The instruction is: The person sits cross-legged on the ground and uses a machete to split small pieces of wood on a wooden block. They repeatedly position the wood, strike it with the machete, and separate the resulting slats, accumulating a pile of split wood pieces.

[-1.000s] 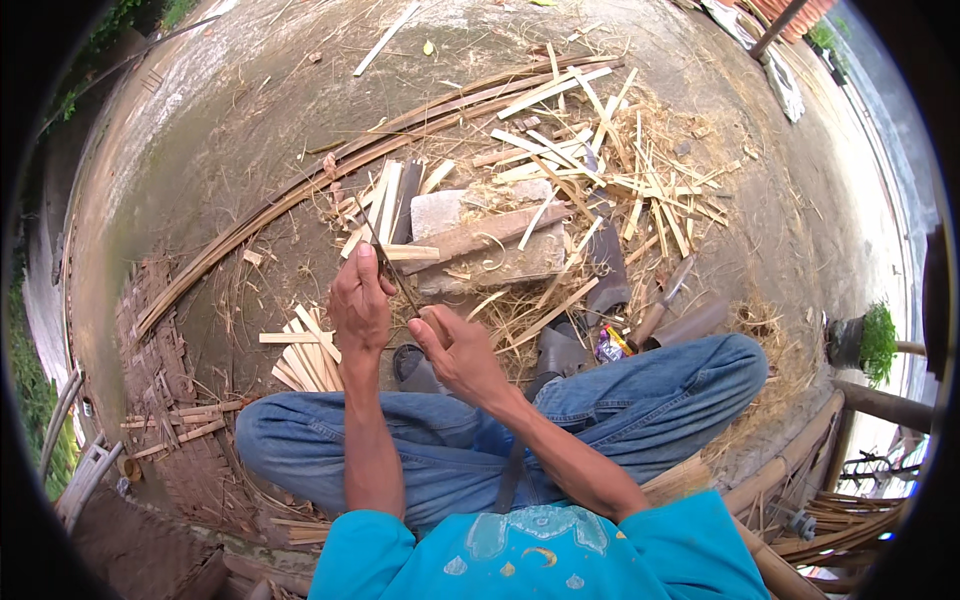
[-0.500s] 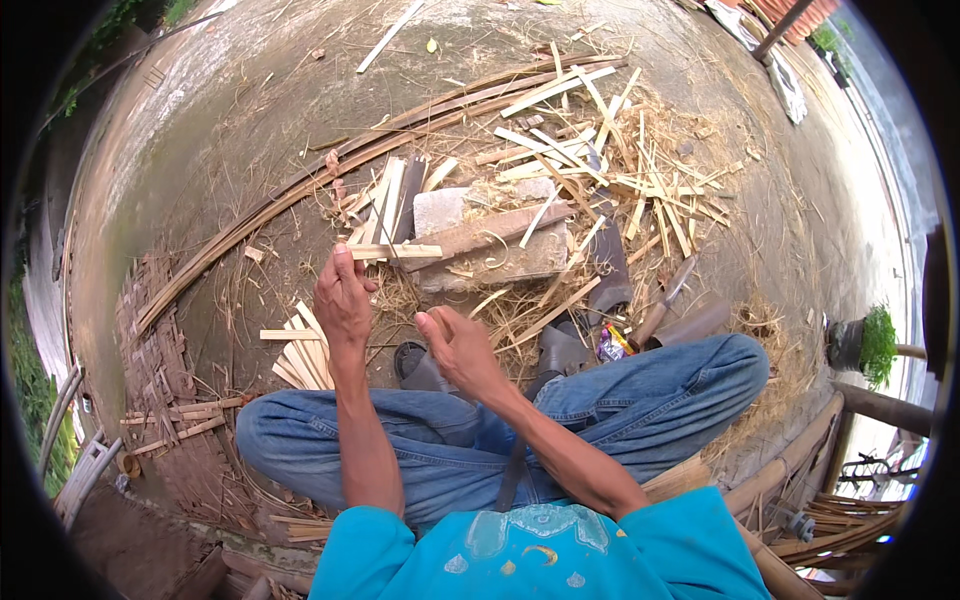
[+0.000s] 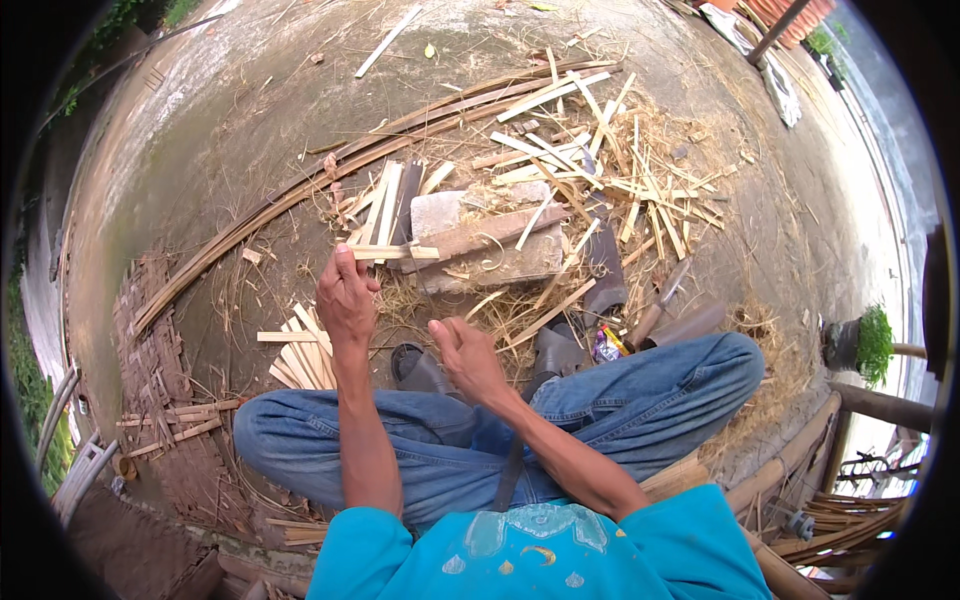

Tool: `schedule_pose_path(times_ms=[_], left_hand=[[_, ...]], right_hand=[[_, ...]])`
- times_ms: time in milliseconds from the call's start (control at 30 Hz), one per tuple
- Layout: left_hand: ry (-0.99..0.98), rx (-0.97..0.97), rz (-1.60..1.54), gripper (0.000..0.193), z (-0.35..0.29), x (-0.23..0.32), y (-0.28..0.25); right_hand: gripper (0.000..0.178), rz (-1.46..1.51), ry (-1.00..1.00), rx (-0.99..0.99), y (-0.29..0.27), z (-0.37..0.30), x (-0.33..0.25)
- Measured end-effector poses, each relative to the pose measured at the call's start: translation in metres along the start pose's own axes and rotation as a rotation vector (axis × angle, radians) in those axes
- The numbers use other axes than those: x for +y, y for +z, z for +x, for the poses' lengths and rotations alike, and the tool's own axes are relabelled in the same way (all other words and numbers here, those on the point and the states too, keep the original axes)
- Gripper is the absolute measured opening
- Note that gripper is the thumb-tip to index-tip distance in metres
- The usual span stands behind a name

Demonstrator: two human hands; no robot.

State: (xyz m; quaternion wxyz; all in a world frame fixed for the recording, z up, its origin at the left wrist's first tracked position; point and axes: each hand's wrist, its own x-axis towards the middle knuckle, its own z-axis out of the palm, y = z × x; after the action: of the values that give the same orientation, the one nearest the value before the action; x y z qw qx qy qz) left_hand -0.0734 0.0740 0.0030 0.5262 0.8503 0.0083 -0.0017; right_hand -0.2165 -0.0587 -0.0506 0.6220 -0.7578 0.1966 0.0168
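Observation:
My left hand (image 3: 346, 300) pinches one end of a short, pale bamboo strip (image 3: 405, 253), which points right, level with the near left part of a stone block (image 3: 530, 258). A brown split piece of bamboo or wood (image 3: 485, 234) lies across that block. My right hand (image 3: 470, 362) is closed, lower and to the right of the strip, apart from it, above my crossed legs. Anything inside its fingers is hidden; a thin dark line near the strip is too faint to name. A fan of pale strips (image 3: 305, 352) lies by my left knee.
Many loose strips (image 3: 655, 190) and shavings are scattered beyond the block to the right. Long bent bamboo lengths (image 3: 270, 208) curve across the left. A knife-like tool (image 3: 660, 302) lies near my right knee, beside a small shiny wrapper (image 3: 608, 345). A potted plant (image 3: 873, 345) stands far right.
My right hand has moved slightly down and to the right, away from the strip. My left hand keeps its pinch on the strip, nearly still.

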Motion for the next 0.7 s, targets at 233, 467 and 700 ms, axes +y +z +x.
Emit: schedule_pose_path(times_ms=[233,467,700], left_hand=[[0.030,0.011,0.042,0.056,-0.005,-0.005,0.002],[0.061,0.018,0.097,0.059,-0.008,0.003,0.003],[0.069,0.035,0.084,0.061,-0.006,0.001,0.007]], right_hand=[[0.042,-0.029,-0.025,0.014,-0.005,-0.001,0.008],[0.044,0.000,-0.062,0.029,-0.004,-0.009,0.016],[0.042,0.003,-0.153,0.051,-0.003,-0.011,0.017]])
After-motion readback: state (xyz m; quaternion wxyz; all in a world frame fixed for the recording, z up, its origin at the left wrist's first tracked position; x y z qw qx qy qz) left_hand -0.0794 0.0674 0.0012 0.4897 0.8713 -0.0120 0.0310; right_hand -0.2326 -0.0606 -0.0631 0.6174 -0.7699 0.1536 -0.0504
